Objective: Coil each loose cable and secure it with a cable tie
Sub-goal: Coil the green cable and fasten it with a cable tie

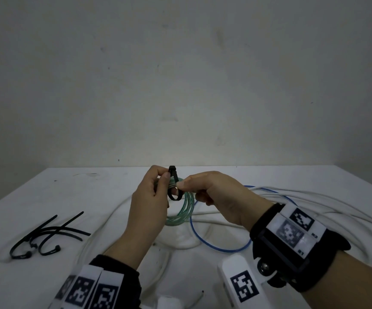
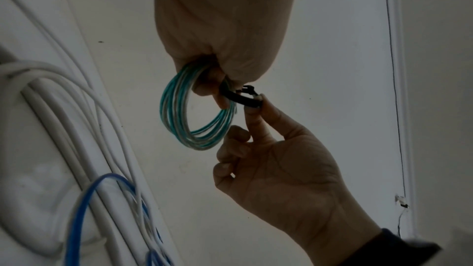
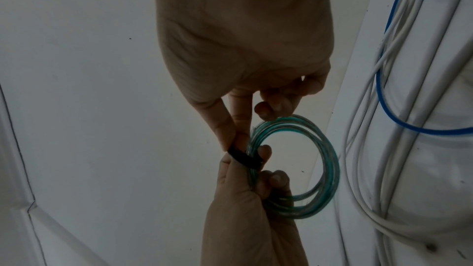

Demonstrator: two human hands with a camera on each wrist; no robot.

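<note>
Green-and-white cable coil [image 1: 181, 208], wound in several small loops, held in the air above a white table [image 1: 47, 197] between two bare hands. Black cable tie [image 1: 174, 184] looped around one side of the coil, its head end sticking up above the fingers. Left hand [image 1: 149, 204] curled around the bundle, thumb and forefinger pinching the tie near its head. Right hand [image 1: 216, 197] opposite, thumb and forefinger closed on the tie's strap just beside the coil, remaining fingers folded toward the palm. Directly beneath, a loose blue cable [image 1: 214, 244] lying in an open loop on the table, crossing thick white cables [image 1: 325, 208] that spread to the right. At the table's left, well apart from the hands, a small pile of spare black cable ties [image 1: 44, 237]. Marker-tagged bands strapped on both wrists.
</note>
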